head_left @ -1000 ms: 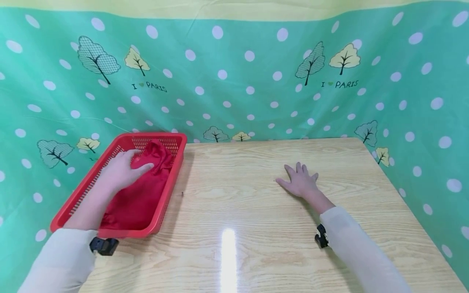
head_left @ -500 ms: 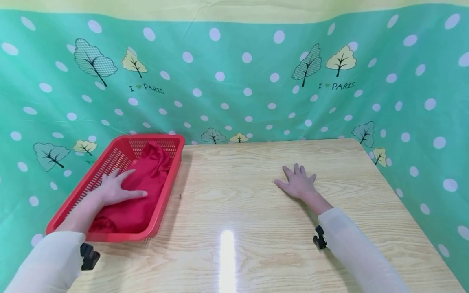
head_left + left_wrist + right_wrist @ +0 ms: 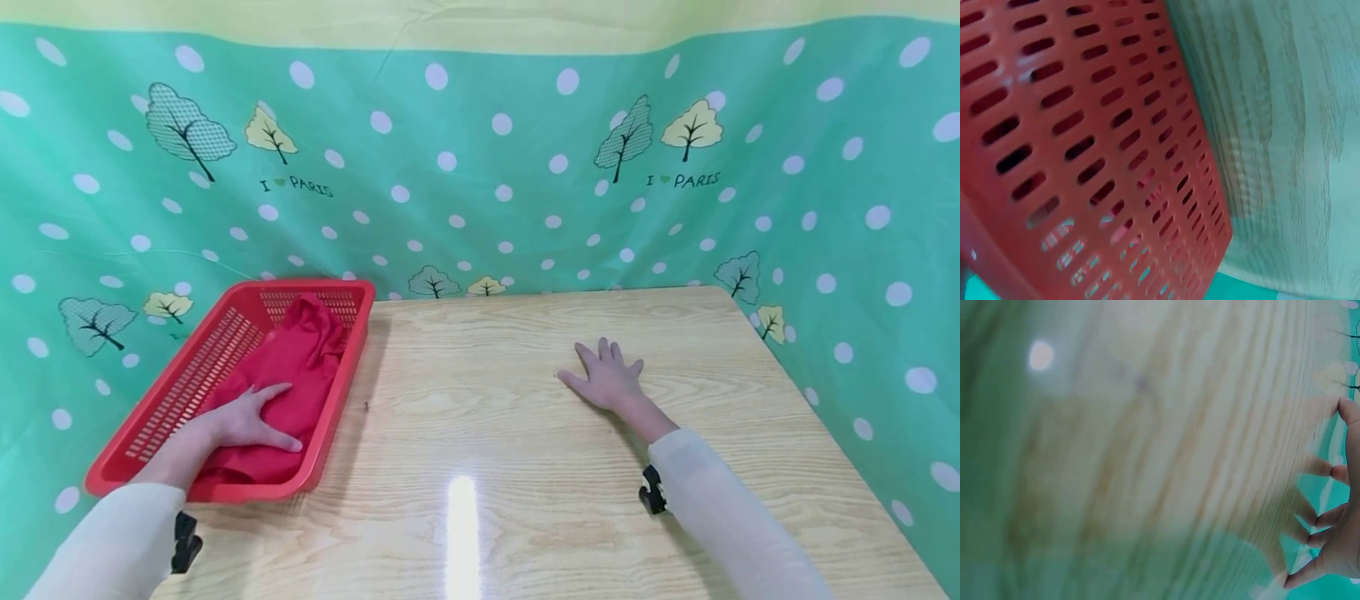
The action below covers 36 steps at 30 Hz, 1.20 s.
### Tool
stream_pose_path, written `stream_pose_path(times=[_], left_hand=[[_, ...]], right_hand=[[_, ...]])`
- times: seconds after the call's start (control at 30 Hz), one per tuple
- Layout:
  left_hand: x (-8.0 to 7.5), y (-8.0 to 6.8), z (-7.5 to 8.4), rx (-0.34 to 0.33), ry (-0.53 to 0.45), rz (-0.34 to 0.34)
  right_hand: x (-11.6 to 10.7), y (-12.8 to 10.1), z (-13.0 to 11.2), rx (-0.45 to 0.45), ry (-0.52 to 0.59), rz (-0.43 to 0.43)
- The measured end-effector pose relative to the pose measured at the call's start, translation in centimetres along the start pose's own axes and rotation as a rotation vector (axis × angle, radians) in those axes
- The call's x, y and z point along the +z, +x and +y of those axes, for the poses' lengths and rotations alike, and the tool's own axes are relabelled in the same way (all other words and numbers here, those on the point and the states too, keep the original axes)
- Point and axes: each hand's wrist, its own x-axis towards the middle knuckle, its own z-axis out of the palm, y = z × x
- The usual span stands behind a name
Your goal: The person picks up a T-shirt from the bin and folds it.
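A red slotted basket (image 3: 187, 379) stands at the table's left edge with a red cloth (image 3: 296, 358) lying inside it. My left hand (image 3: 251, 417) lies flat on the cloth near the basket's front end, fingers spread. The left wrist view is filled by the basket's slotted wall (image 3: 1085, 156) beside the wood. My right hand (image 3: 607, 375) rests palm down on the bare wooden table (image 3: 487, 417), right of centre, fingers spread and holding nothing. Its fingers (image 3: 1329, 519) show at the right edge of the right wrist view.
A green curtain (image 3: 480, 167) with white dots and trees hangs behind and around the table. The table's far edge meets it, and the right edge runs diagonally. A bright glare spot (image 3: 463, 525) lies on the wood near me.
My left hand has slid back along the cloth, from the basket's far end toward its front. The right hand has stayed where it was on the table.
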Motion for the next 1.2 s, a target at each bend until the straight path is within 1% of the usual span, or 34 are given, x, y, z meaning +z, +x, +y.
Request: stream_pose_path(times=[0.07,0.17,0.2,0.3,0.4,0.57,0.67,0.77,0.9,1.0,1.07,1.2], left_hand=[[0.2,0.2,-0.1,0.038,0.04,0.027],[0.1,0.3,-0.2,0.09,0.083,0.094],[0.0,0.4,-0.2,0.106,0.089,0.117],[-0.7,0.1,0.0,0.126,0.074,0.173],[-2.0,-0.5,0.5,0.137,0.042,0.231],[-5.1,-2.4,2.0,0.142,0.005,0.346],[-7.0,-3.8,3.2,0.133,-0.045,0.413],[-8.5,-5.1,4.4,0.129,-0.093,0.483],[-9.9,-6.0,6.5,0.139,-0.157,0.577],[-10.3,-6.1,8.5,0.169,-0.197,0.626],[-10.2,-5.8,10.0,0.212,-0.21,0.638],[-9.5,-4.8,13.4,0.322,-0.222,0.619]], right_hand=[[0.2,0.0,0.0,0.0,-0.001,-0.001],[0.4,0.0,-0.1,0.004,0.003,0.002],[0.4,0.0,-0.1,0.005,0.006,0.004],[0.3,0.0,-0.2,0.004,0.008,0.008],[0.2,0.1,-0.2,0.001,0.012,0.007],[-0.1,0.0,-0.4,0.002,0.027,0.004],[-0.2,0.0,-0.4,0.002,0.032,0.003],[-0.2,0.1,-0.4,0.0,0.033,0.0],[-0.1,0.2,-0.3,0.004,0.029,-0.008],[-0.2,0.2,-0.3,0.011,0.031,-0.017],[-0.2,0.1,-0.3,0.012,0.033,-0.021],[-0.3,0.2,-0.3,0.018,0.057,-0.026]])
